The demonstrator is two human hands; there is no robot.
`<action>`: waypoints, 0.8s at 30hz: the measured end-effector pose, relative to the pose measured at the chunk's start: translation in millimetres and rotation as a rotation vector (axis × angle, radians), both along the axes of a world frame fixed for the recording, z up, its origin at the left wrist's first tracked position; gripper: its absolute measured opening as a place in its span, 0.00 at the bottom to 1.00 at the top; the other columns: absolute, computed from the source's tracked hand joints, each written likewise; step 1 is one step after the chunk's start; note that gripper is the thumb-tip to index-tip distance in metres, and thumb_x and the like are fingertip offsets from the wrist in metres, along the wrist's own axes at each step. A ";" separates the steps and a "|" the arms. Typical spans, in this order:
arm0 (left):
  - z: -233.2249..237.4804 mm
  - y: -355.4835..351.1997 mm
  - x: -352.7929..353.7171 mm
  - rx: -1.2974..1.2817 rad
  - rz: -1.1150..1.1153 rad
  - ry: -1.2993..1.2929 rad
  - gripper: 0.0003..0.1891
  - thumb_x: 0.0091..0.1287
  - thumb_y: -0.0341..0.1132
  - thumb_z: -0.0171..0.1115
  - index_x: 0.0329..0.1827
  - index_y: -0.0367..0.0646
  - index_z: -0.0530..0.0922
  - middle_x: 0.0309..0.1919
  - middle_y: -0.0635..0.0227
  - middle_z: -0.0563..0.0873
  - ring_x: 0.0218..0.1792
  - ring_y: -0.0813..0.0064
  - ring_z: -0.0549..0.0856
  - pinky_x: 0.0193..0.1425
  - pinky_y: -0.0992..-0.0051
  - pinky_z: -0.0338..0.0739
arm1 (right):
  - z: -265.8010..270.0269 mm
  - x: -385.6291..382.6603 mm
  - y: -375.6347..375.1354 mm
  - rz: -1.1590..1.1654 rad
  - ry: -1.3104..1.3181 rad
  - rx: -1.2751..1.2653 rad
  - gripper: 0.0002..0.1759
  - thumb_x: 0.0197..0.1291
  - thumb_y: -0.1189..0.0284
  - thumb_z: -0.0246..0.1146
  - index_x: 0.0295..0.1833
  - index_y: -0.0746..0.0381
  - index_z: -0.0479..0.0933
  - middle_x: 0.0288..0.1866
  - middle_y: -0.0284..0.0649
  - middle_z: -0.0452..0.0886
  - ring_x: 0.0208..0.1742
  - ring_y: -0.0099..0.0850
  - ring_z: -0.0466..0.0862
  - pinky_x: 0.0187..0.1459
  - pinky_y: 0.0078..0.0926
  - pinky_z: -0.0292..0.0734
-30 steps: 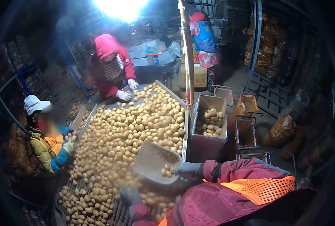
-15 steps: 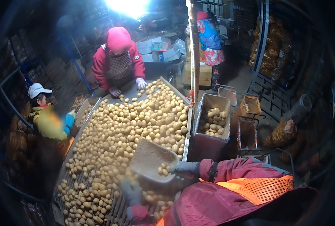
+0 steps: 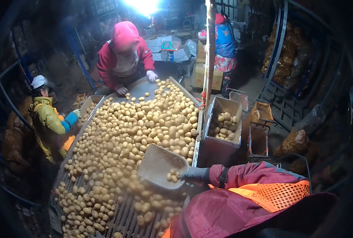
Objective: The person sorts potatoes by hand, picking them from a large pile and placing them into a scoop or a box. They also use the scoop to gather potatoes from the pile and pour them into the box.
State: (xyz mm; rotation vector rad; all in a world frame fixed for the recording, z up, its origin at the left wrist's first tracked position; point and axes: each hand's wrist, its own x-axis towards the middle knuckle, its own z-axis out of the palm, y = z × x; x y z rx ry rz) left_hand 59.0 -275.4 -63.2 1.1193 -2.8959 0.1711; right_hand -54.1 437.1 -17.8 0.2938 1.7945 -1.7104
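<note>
A grey scoop lies tilted over the potato heap, with a few small potatoes at its near right end. My right hand, in a grey glove, grips the scoop at that end; its fingertips are partly hidden. Many potatoes cover the sloping sorting table, which has a slatted bed at its lower part. My left hand is out of sight.
A co-worker in a pink hood works at the table's far end. Another in a white cap stands at the left. A tall bin with potatoes, a wooden pole and wire frames stand to the right.
My left hand has left the view from the lower part of the heap. My right hand stays at the scoop. The co-worker at the left has turned the head, and the view has shifted slightly.
</note>
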 end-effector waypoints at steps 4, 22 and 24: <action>-8.6 56.4 -19.1 0.245 0.249 0.254 0.50 0.67 0.74 0.55 0.85 0.54 0.55 0.65 0.29 0.76 0.62 0.33 0.80 0.61 0.42 0.77 | -23.0 -5.3 7.2 0.109 0.043 0.023 0.17 0.68 0.57 0.60 0.39 0.60 0.82 0.26 0.34 0.79 0.25 0.28 0.78 0.27 0.31 0.74; 39.1 135.0 -57.5 0.305 -0.009 0.224 0.37 0.73 0.61 0.56 0.82 0.58 0.65 0.82 0.56 0.59 0.79 0.40 0.58 0.78 0.41 0.59 | 55.5 18.2 -27.2 -0.184 -0.126 -0.443 0.19 0.71 0.66 0.62 0.64 0.58 0.78 0.41 0.31 0.86 0.35 0.21 0.81 0.33 0.23 0.79; 20.8 111.1 -73.1 0.224 0.011 0.045 0.39 0.73 0.65 0.53 0.83 0.58 0.63 0.83 0.57 0.58 0.80 0.42 0.57 0.79 0.41 0.58 | 27.3 13.8 -11.2 -0.117 -0.167 -0.314 0.23 0.69 0.71 0.61 0.69 0.59 0.74 0.48 0.31 0.85 0.43 0.19 0.82 0.37 0.23 0.80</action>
